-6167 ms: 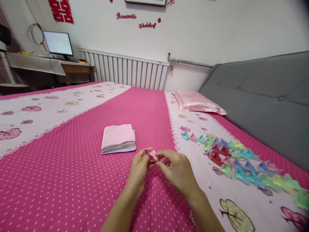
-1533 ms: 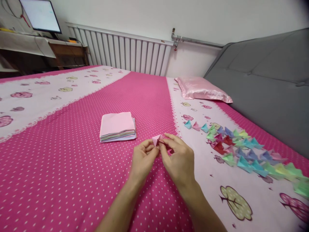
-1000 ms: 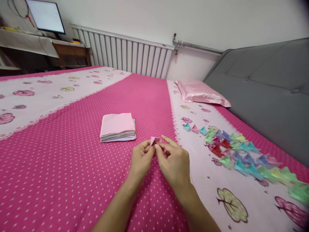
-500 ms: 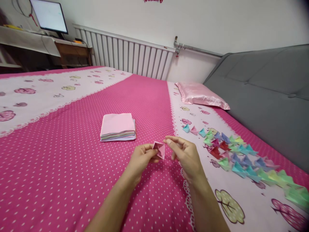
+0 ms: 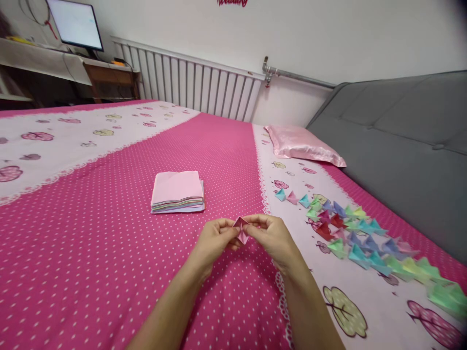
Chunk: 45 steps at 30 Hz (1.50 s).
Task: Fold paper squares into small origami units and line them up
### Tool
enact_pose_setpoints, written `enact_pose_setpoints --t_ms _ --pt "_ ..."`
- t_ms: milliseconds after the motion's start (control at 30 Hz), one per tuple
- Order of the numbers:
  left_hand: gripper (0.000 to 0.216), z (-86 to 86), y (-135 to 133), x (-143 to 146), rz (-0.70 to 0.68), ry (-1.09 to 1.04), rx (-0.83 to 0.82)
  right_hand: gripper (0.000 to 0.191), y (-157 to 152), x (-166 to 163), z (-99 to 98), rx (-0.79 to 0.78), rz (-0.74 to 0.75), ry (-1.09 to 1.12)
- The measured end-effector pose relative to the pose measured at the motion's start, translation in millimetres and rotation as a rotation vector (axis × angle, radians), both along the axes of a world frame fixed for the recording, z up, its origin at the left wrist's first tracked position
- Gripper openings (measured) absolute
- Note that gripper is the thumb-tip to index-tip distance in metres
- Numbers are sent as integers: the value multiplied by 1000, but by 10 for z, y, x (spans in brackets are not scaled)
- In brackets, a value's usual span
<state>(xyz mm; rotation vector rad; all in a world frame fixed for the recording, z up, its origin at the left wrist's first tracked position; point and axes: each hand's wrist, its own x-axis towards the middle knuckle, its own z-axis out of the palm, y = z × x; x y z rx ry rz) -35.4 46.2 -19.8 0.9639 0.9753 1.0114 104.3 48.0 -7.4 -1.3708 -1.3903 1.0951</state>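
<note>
A small piece of folded pink paper [image 5: 241,235] is held above the polka-dot bedspread, opened a little into a diamond shape. My left hand [image 5: 215,240] pinches its left side between thumb and fingers. On the opposite side, my right hand [image 5: 270,238] grips the same paper, thumb on the near face. Parts of the paper are hidden behind both thumbs. Beyond my left hand lies a stack of square coloured paper [image 5: 177,189], pink on top. To the right of my right hand, several folded paper boats [image 5: 359,255] in many colours stand in rows.
The pink bedspread [image 5: 109,253] covers the bed under everything. A shiny pink pillow [image 5: 304,146] lies by the grey padded headboard [image 5: 401,121]. A radiator [image 5: 189,80] runs along the wall, and a desk [image 5: 105,75] with a monitor [image 5: 75,25] stands at the far left.
My right hand has moved left and taken hold of the paper's right side. The paper has turned and narrowed from a squarish shape to a diamond.
</note>
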Motion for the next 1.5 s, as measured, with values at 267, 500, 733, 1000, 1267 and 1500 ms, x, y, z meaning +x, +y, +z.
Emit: enact_pose_setpoints --t_ms 267,500,733,1000,1267,1500 --pt "23 -26 15 -5 -7 -41 -6 26 -31 -35 75 -147 11 166" --pt "23 -40 23 -14 -20 -86 -53 26 -28 -37 59 -115 21 147" --pt "16 -32 18 -4 24 -91 -21 28 -43 -50 105 -117 43 187" --pt "12 -43 24 27 112 -29 51 33 -33 -51 104 -168 70 238" --pt "9 -88 36 40 113 11 47 25 -35 -87 112 -138 26 160" --pt "13 -68 30 47 119 -52 23 25 -30 -115 80 -119 3 106"
